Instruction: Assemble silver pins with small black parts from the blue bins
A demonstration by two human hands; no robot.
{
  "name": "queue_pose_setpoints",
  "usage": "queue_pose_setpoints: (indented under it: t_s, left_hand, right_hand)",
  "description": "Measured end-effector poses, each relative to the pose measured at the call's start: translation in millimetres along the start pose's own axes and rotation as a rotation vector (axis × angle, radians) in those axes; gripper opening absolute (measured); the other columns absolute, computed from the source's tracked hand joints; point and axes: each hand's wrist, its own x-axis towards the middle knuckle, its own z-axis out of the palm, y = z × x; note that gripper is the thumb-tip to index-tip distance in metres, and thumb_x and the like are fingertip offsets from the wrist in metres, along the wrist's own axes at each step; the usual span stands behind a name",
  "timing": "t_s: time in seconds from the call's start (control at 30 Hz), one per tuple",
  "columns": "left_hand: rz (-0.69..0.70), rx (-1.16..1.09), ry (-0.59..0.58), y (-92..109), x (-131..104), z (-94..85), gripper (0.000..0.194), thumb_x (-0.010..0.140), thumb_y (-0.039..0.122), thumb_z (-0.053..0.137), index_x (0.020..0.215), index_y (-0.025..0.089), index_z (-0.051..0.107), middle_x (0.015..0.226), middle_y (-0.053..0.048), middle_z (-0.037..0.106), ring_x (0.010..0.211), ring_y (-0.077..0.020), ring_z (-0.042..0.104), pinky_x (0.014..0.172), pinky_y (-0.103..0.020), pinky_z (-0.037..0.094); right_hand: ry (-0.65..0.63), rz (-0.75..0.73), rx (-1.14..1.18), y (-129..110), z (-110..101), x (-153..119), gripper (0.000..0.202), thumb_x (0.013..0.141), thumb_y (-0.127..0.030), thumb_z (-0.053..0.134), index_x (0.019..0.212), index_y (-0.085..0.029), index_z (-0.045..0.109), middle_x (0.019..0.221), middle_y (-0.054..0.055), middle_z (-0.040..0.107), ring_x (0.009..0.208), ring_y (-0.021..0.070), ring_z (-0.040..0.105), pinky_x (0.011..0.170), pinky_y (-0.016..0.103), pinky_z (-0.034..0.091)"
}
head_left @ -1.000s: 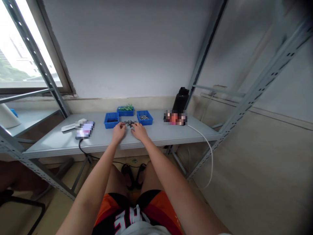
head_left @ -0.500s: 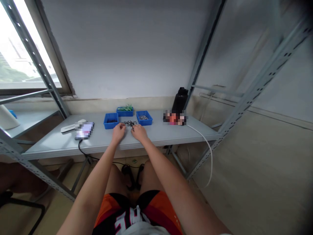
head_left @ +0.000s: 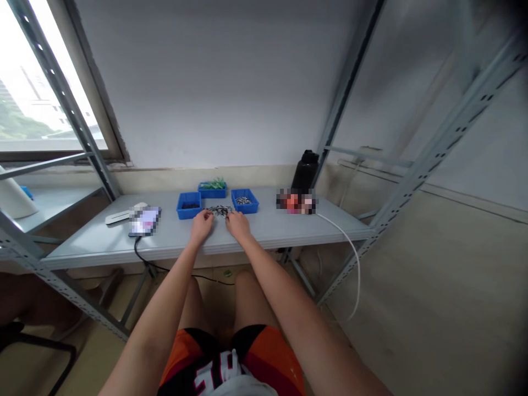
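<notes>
Shifting slightly rightward, my right grip (head_left: 238,223) uncovers more of the small pieces (head_left: 220,210) piled on the desk (head_left: 270,223); my left grip (head_left: 202,225) flanks them. Whether either pinches one, I cannot tell.

Back wall (head_left: 206,82): plain grey-white, cream band (head_left: 259,175) along its bottom. Right wall (head_left: 495,165) pale up top, beige below, dimmer than the back one. Window (head_left: 37,93) top left, dark frame (head_left: 86,71), blown out; pale buildings and some greenery (head_left: 16,121) outside. Daylight from that side, glare on the left end of the surface (head_left: 284,226), which is long, light grey, backed near the wall. Slotted grey steel uprights (head_left: 456,135) at both ends, crossbar (head_left: 371,157) on the right. Second grey shelf (head_left: 68,204) adjoining left, below window. Tan floor (head_left: 94,363), shaded underneath. Bent black tube frame (head_left: 45,343) bottom left, cut off by the edge.
</notes>
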Motion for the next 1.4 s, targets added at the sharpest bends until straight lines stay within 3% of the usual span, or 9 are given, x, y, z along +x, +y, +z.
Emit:
queue_pose_setpoints:
  t_s: [0.27, 0.43, 0.6, 0.83, 1.03, 1.2, 1.4]
  left_hand:
    - [0.032, 0.031, -0.043, -0.2, 0.6, 0.7, 0.028, 0.083, 0.022, 0.051, 0.099, 0.012, 0.072, 0.085, -0.011, 0.072, 0.081, -0.0219, 0.065, 0.078, -0.030, 0.047]
    - [0.113, 0.027, -0.129, -4.7, 3.0, 3.8, 0.033, 0.084, 0.024, 0.053, 0.109, 0.012, 0.070, 0.096, -0.012, 0.073, 0.086, -0.0229, 0.066, 0.083, -0.031, 0.048]
    - [0.176, 0.010, -0.196, -1.0, 1.1, 1.1, 0.028, 0.085, 0.025, 0.051, 0.098, 0.015, 0.073, 0.095, -0.010, 0.075, 0.087, -0.0225, 0.067, 0.083, -0.030, 0.047]
    - [0.168, -0.019, -0.202, 2.2, -0.7, 0.2, 0.024, 0.084, 0.028, 0.055, 0.092, 0.015, 0.074, 0.090, -0.009, 0.075, 0.083, -0.0221, 0.067, 0.079, -0.029, 0.048]
    - [0.116, -0.048, -0.148, 4.2, -0.1, -0.6, 0.022, 0.084, 0.025, 0.057, 0.091, 0.013, 0.073, 0.091, -0.011, 0.074, 0.083, -0.0221, 0.067, 0.080, -0.030, 0.048]
    - [0.118, -0.060, -0.140, 5.5, -0.4, -1.4, 0.022, 0.084, 0.027, 0.057, 0.091, 0.013, 0.073, 0.093, -0.011, 0.074, 0.085, -0.0214, 0.066, 0.082, -0.030, 0.048]
    - [0.085, -0.085, -0.137, 5.5, -0.1, -1.0, 0.026, 0.086, 0.030, 0.055, 0.094, 0.014, 0.073, 0.093, -0.011, 0.075, 0.086, -0.0219, 0.066, 0.083, -0.031, 0.048]
  right_hand:
    - [0.082, 0.055, 0.052, 5.5, 3.4, -2.0, 0.037, 0.090, -0.003, 0.038, 0.114, -0.015, 0.063, 0.108, 0.015, 0.067, 0.098, 0.0234, 0.060, 0.085, 0.032, 0.044]
    - [0.128, -0.206, 0.227, 7.3, 8.7, 2.9, 0.029, 0.094, -0.008, 0.038, 0.106, -0.018, 0.063, 0.107, 0.009, 0.067, 0.101, 0.0200, 0.057, 0.087, 0.030, 0.043]
    - [0.097, -0.338, 0.384, 7.7, 8.2, 4.1, 0.025, 0.093, -0.008, 0.040, 0.096, -0.017, 0.063, 0.097, 0.008, 0.066, 0.095, 0.0185, 0.056, 0.088, 0.030, 0.042]
    - [0.063, -0.305, 0.419, 7.7, 5.7, 4.9, 0.020, 0.095, -0.013, 0.044, 0.099, -0.016, 0.063, 0.102, 0.008, 0.067, 0.097, 0.0174, 0.058, 0.089, 0.028, 0.042]
    - [0.035, -0.167, 0.341, 7.6, 5.8, 5.0, 0.023, 0.097, -0.026, 0.047, 0.107, -0.017, 0.065, 0.107, 0.009, 0.069, 0.098, 0.0177, 0.061, 0.087, 0.027, 0.043]
    - [-0.017, -0.186, 0.305, 6.0, 0.6, 2.3, 0.025, 0.099, -0.025, 0.044, 0.104, -0.018, 0.068, 0.103, 0.009, 0.070, 0.094, 0.0175, 0.063, 0.083, 0.026, 0.043]
    - [0.012, -0.178, 0.352, 6.5, 0.0, 3.1, 0.026, 0.100, -0.026, 0.043, 0.103, -0.018, 0.067, 0.105, 0.009, 0.070, 0.094, 0.0163, 0.062, 0.082, 0.025, 0.042]
